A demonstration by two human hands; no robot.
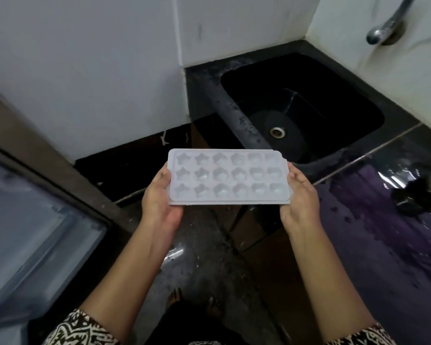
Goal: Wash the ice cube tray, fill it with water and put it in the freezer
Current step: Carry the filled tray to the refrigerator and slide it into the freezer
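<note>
Dark wet worktop (373, 220) and sink (334, 78) sit upper right. At mid-frame the left hand (159, 197) and right hand (301, 197) hold the tray (229, 178) level, fingers (294, 174) curled round its ends. Whether it is washed or filled is unclear; freezing likely remains.

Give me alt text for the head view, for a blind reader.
The left hand and right hand hold a white tray by its ends, in front of a dark sink. A tap juts from the wall above.
</note>
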